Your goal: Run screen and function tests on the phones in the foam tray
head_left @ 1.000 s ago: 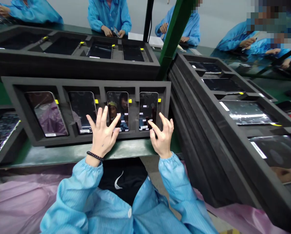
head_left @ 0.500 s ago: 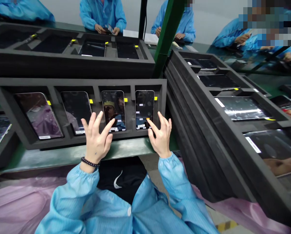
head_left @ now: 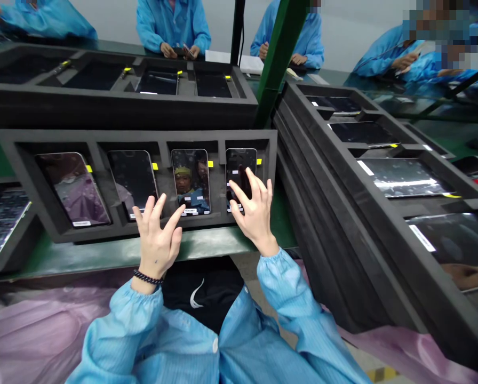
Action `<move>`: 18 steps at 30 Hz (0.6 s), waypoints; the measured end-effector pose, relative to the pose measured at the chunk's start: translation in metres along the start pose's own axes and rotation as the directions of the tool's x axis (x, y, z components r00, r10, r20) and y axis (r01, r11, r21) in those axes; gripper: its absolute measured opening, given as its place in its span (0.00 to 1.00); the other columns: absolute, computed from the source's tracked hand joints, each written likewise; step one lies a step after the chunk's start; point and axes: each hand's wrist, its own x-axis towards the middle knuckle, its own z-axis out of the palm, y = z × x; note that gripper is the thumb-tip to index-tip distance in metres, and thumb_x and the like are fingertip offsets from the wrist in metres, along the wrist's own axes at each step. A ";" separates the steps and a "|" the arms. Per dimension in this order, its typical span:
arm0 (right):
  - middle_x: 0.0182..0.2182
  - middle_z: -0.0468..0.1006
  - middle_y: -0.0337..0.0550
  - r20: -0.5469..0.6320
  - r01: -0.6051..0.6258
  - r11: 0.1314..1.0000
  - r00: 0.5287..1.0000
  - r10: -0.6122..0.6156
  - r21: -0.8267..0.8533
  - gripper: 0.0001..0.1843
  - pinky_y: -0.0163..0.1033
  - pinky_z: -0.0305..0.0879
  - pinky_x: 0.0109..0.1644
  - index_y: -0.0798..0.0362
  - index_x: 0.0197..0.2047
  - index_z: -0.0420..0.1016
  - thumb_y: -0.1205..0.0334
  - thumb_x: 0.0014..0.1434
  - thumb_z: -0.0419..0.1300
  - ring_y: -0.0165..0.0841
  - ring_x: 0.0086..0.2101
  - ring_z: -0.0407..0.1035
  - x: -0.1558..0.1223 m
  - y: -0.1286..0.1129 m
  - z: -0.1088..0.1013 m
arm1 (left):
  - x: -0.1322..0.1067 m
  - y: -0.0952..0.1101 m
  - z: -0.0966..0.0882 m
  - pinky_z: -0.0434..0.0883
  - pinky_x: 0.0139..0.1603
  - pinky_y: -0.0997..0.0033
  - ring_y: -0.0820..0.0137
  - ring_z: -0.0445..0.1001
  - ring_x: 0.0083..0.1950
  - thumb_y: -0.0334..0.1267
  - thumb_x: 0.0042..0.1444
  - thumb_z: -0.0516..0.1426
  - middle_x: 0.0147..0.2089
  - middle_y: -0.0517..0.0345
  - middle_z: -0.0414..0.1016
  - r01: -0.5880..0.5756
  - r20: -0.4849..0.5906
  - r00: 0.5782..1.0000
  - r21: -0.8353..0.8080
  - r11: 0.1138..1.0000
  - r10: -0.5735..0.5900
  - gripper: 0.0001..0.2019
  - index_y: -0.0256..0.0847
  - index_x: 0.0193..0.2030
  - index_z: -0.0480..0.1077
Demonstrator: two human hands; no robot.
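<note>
In front of me a dark foam tray (head_left: 141, 137) holds several smartphones in separate slots, each with a yellow tab at its upper right. My right hand (head_left: 255, 208), fingers spread, is over the rightmost phone (head_left: 236, 158), its fingertips at the screen and covering part of it. Small light icons show on that screen. My left hand (head_left: 158, 234) is open too, its index fingertip by the lower left corner of the third phone (head_left: 191, 181). Its other fingers reach over the lower edge of the second phone (head_left: 130, 173). Neither hand holds anything.
Stacked foam trays with phones (head_left: 407, 176) stand to the right, and another phone tray (head_left: 159, 95) lies behind. A green post (head_left: 281, 58) rises between them. Several people in blue coats (head_left: 175, 24) sit across the bench. At left is another tray (head_left: 13, 256).
My right hand has shifted left and up across the rightmost phone's screen. My left index finger has drawn down from the third phone's screen. Fingertips of another person appear at the left edge.
</note>
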 end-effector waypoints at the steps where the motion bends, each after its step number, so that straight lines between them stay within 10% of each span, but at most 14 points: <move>1: 0.74 0.57 0.48 -0.001 -0.023 1.000 1.000 0.023 -0.008 0.24 0.64 0.42 0.77 0.45 0.68 0.70 0.57 0.70 0.54 0.47 0.70 0.54 0.003 0.000 0.000 | 0.000 0.000 0.000 0.30 0.83 0.52 0.62 0.37 0.83 0.33 0.68 0.50 0.82 0.59 0.39 0.003 0.004 1.000 0.005 1.000 -0.003 0.29 0.52 0.75 0.56; 18: 0.69 0.65 0.48 -0.116 -0.049 0.999 0.992 0.048 -0.012 0.18 0.61 0.54 0.74 0.44 0.58 0.79 0.62 0.70 0.55 0.43 0.66 0.63 -0.058 0.016 -0.018 | 0.015 0.001 0.019 0.30 0.80 0.35 0.53 0.34 0.83 0.41 0.68 0.53 0.82 0.57 0.29 -0.030 0.157 0.987 0.083 0.996 0.017 0.30 0.58 0.75 0.52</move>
